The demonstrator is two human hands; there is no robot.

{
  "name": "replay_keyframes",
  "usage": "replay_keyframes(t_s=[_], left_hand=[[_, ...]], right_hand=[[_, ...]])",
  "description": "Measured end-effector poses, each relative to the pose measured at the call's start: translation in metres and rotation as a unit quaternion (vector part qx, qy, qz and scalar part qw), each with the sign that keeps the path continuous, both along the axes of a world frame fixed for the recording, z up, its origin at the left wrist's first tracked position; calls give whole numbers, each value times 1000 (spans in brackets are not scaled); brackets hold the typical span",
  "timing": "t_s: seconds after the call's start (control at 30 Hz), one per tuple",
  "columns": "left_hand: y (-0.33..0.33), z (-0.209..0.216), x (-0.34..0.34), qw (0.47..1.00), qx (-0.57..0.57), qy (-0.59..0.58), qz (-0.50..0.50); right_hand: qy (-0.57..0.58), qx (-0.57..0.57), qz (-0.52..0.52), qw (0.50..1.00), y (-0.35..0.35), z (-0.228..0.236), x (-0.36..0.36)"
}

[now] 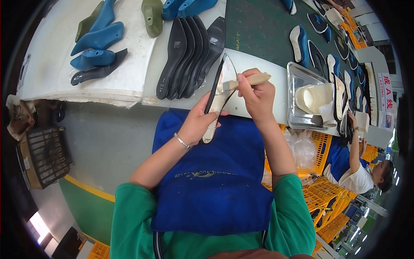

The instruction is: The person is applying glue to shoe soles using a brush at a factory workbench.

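My left hand (195,124) is closed around a long sole-shaped shoe piece (210,133) with a white face and a black edge. It slants away from me over the table's near edge, white face up. In my right hand (258,97) is a flat brush (259,78) with a pale wooden handle, pinched between thumb and fingers. The brush's bristle end lies across the white face, around its middle. Just left of the piece, several black shoe soles (188,58) lie side by side on the white table (263,103).
Blue shoe lasts (101,38) and olive ones (152,17) lie at the far left. To the right stands a metal tray (290,93) with a cream tub (311,98). Shoes on lasts line the green surface (254,30) beyond. Yellow crates (321,149) and a co-worker (360,172) are at right.
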State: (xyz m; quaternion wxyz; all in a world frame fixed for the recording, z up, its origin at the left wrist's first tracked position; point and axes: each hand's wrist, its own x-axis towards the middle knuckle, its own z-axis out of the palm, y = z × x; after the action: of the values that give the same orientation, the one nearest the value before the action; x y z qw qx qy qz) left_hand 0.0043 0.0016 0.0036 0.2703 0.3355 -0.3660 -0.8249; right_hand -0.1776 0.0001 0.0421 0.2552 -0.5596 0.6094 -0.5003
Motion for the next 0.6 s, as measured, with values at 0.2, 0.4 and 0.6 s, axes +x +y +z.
replay_keyframes(t_s=[0.2,0.4,0.6], left_hand=[[-1,3,2,1000,13,6,-2],[-6,3,4,1000,18,11,-2],[-2,4,4,1000,6,19,-21]], right_hand=[[122,-143,10,982,-3,-5,-1],[108,-91,71,987,28,16,15],[14,-72,52,996,20,10,1]])
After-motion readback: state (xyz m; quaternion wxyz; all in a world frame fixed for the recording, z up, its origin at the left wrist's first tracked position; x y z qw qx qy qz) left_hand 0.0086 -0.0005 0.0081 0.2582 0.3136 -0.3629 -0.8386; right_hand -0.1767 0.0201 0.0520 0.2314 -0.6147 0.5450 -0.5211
